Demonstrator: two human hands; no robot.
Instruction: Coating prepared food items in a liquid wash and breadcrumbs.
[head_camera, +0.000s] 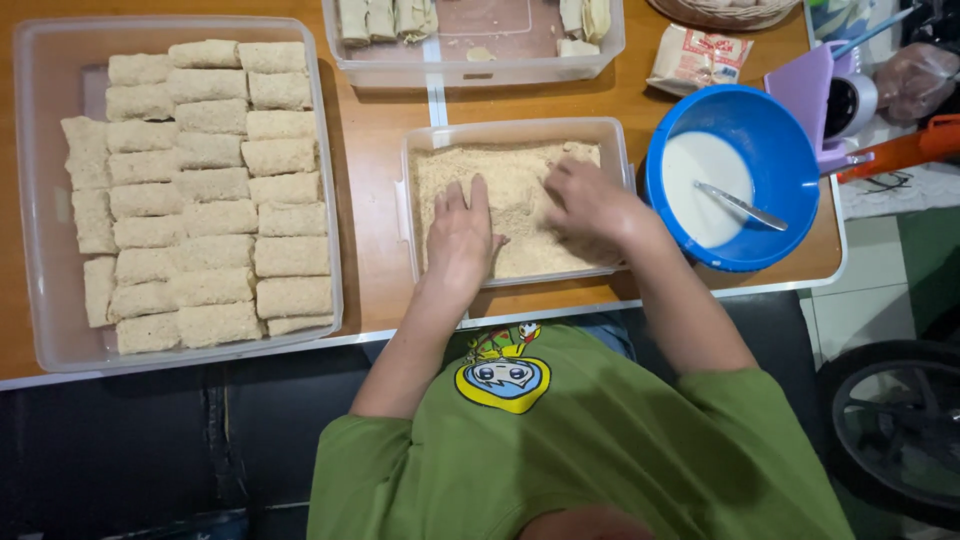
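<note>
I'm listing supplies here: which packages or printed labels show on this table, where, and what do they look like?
Small packet: table's far right, beside the blue bowl; flat, rectangular, white with red print.
No other packages, signs or screens visible.

Bright, even overhead indoor light, soft shadows, sharp focus throughout, mild wide-angle bending at the edges.

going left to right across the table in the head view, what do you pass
large clear tray of breaded rolls → left hand → right hand, both in the breadcrumb container → blue bowl of white batter with a spoon → purple scoop
</note>
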